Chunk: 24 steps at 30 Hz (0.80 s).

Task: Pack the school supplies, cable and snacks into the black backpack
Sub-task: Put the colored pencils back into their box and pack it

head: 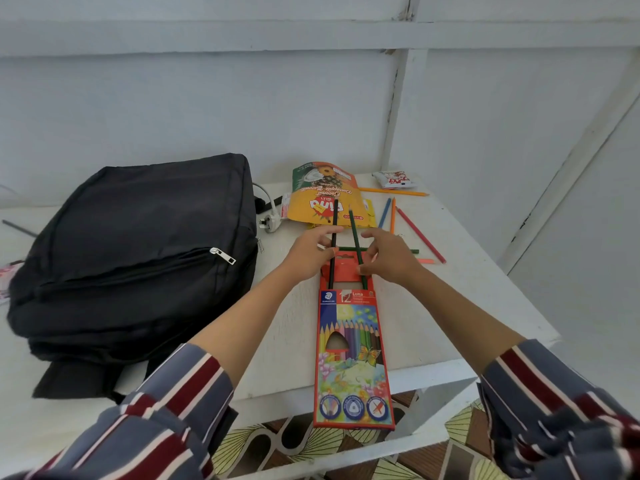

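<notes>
Now, step: refilling the pencil box (352,358) on the worktop (467,289).
Left grip (311,254): pinches a black pencil (334,223), lower end in the box.
Right grip (388,259): pinches a green pencil (354,226), likewise.
Black backpack (138,237): beside the box, zipped.
Next: likely gather the loose pencils (420,235).

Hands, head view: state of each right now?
Left hand: pinching the black pencil.
Right hand: pinching the dark green pencil.
</notes>
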Each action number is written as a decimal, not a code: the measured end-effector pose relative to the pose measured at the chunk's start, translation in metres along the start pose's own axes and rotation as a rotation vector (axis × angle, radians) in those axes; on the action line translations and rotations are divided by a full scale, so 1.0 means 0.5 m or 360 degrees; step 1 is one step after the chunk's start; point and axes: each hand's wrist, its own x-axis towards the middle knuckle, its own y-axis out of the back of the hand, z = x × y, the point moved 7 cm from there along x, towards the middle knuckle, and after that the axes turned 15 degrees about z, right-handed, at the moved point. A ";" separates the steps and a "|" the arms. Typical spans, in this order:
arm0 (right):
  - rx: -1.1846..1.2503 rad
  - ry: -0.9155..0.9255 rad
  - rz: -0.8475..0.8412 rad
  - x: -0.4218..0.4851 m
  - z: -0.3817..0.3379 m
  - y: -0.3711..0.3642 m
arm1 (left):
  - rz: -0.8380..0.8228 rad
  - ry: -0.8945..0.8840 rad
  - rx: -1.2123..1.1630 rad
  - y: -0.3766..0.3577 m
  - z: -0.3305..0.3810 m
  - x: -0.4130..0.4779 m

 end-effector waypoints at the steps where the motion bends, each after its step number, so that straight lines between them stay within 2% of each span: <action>1: -0.0022 0.0001 -0.0009 -0.005 0.003 -0.003 | 0.0017 0.0000 0.0020 0.000 -0.001 -0.001; 7: -0.0154 0.0099 -0.0063 -0.017 -0.003 0.002 | 0.0034 -0.0041 0.0117 -0.001 0.010 -0.008; 12: -0.0256 0.0267 0.0074 0.053 -0.022 0.012 | 0.0017 -0.0054 0.0206 -0.002 0.012 -0.010; 18: -0.0754 0.0414 -0.0096 0.096 -0.035 -0.032 | 0.0026 0.0000 0.0239 -0.005 0.000 -0.015; 24: -0.0784 0.0340 -0.0171 0.108 -0.021 -0.042 | -0.0007 0.0011 0.0312 -0.006 -0.004 -0.013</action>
